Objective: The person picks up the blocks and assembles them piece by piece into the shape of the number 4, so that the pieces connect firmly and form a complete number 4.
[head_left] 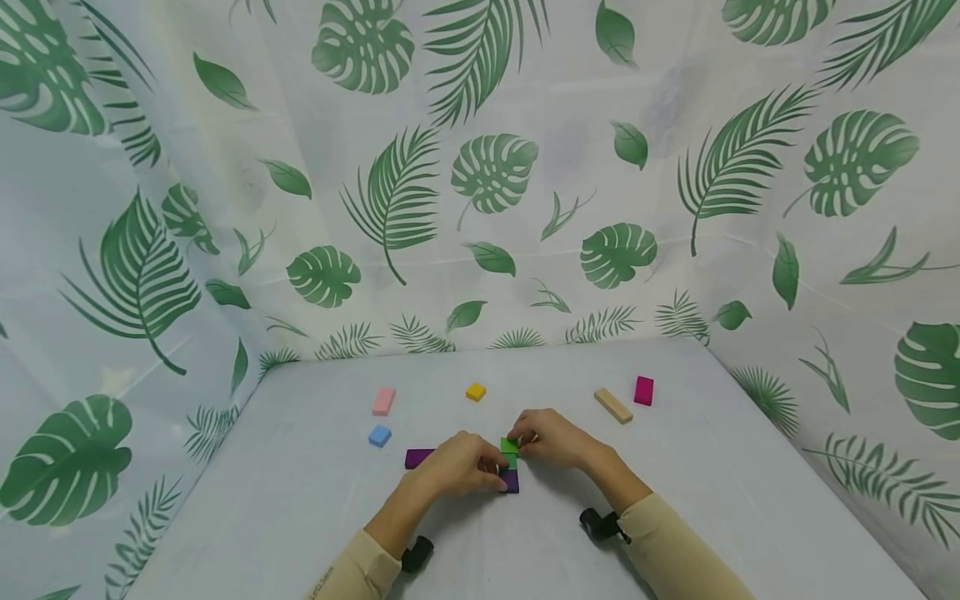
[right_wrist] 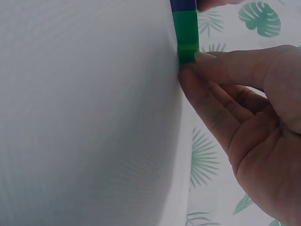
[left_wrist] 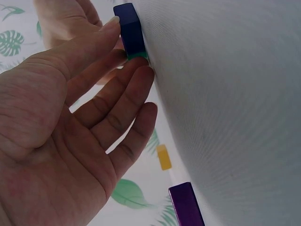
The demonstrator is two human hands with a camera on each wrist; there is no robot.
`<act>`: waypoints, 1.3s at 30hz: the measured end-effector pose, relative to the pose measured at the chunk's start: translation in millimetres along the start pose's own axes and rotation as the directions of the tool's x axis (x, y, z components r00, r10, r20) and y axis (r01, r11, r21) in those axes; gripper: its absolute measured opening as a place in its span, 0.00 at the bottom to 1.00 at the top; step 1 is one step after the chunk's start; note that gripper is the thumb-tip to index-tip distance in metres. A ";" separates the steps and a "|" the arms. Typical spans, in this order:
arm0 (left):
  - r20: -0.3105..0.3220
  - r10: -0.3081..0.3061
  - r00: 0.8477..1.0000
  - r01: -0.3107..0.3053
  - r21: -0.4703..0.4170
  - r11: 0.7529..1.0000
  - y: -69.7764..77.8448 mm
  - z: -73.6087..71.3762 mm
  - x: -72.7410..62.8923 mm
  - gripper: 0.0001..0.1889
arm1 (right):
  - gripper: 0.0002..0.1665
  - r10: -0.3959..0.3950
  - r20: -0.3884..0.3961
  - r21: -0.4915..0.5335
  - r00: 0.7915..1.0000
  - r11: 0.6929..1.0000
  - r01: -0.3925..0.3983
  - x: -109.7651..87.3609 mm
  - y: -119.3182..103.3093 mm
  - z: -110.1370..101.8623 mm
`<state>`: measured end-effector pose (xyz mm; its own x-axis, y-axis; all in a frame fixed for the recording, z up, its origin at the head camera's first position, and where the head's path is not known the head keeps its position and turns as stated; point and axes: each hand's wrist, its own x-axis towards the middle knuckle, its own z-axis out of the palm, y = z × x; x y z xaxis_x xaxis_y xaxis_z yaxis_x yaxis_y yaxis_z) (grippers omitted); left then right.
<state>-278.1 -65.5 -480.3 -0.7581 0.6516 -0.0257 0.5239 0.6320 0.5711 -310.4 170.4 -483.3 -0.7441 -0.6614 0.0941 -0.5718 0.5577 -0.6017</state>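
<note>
The right hand (head_left: 551,437) pinches the light green block (head_left: 509,445) between thumb and fingers; the left hand (head_left: 463,467) has thumb and fingers closed lightly on the dark purple block (head_left: 512,482), the nearest of the row. Between them on the counter (head_left: 300,517) sits the green block (head_left: 512,461), touching both. They look light, stiff and smooth, apt to skid if nudged; opposite side faces should offer the best hold. Just left lies another purple block (head_left: 418,458); farther left, a blue one (head_left: 379,436).
</note>
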 end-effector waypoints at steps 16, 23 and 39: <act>0.005 0.005 1.000 -0.005 0.001 1.000 0.0 -0.5 0.4 0.15 | 0.14 -0.012 0.002 -0.001 1.000 1.000 0.012 2.4 0.1 2.4; 0.006 0.007 1.000 -0.007 -0.007 1.000 0.3 -0.7 -0.3 0.16 | 0.14 -0.032 -0.014 -0.040 0.999 0.999 0.032 2.9 1.3 3.8; 0.009 0.005 1.000 -0.005 -0.015 1.000 0.5 -1.3 -0.3 0.15 | 0.16 -0.043 -0.030 -0.065 0.999 0.997 0.041 2.9 -0.3 3.7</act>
<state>-278.2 -66.0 -478.9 -0.7519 0.6586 -0.0304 0.5218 0.6226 0.5831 -311.1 166.5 -485.8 -0.7286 -0.6697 0.1438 -0.6234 0.5613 -0.5444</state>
